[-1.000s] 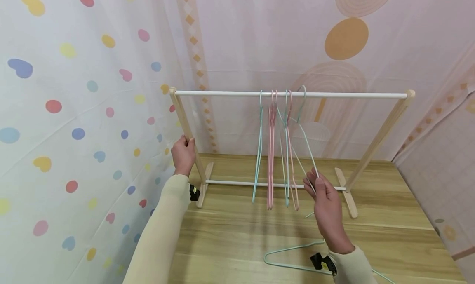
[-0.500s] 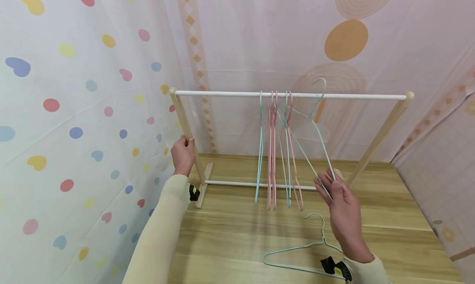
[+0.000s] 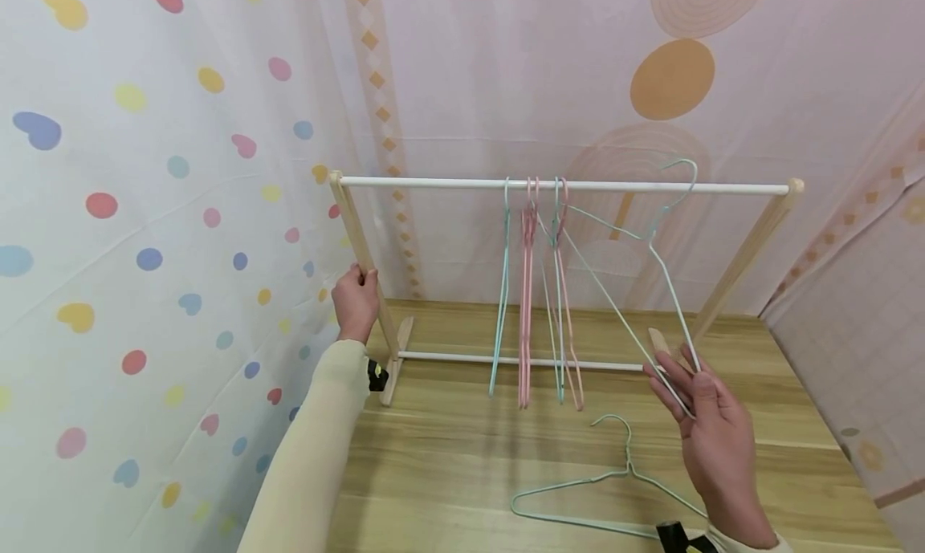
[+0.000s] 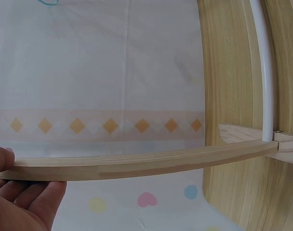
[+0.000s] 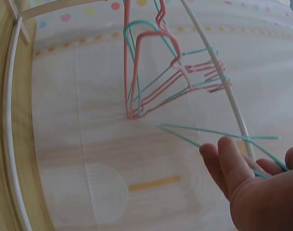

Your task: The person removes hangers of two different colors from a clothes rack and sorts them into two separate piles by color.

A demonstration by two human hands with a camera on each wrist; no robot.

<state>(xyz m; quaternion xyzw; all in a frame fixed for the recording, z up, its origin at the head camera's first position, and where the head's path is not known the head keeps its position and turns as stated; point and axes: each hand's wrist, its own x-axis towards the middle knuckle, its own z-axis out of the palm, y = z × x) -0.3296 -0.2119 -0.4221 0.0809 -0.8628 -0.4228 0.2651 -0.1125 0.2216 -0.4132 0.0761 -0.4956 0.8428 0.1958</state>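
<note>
In the head view my left hand (image 3: 356, 302) grips the left wooden post (image 3: 352, 224) of a hanging rack. The left wrist view has the thumb on one side of that post (image 4: 137, 167) and the fingers on the other. My right hand (image 3: 721, 433) holds a mint-green clothes hanger (image 3: 675, 300) by its right corner, between thumb and fingers. This hanger slants up and left, its hook overlapping the white top rail (image 3: 433, 182) in the head view. In the right wrist view the hanger (image 5: 209, 130) lies across the palm side, its grasped corner partly hidden.
Several pink hangers (image 3: 526, 320) and blue-green hangers (image 3: 500, 320) hang mid-rail. Another mint-green hanger (image 3: 578, 523) lies on the wooden tabletop (image 3: 433, 457) in front. The right post (image 3: 751, 252) stands behind my right hand. Patterned curtains (image 3: 181, 256) enclose the left and back.
My right hand has moved right with the mint-green hanger, whose hook slid from near the hanging group toward the rail's right part. The left hand stays on the post.
</note>
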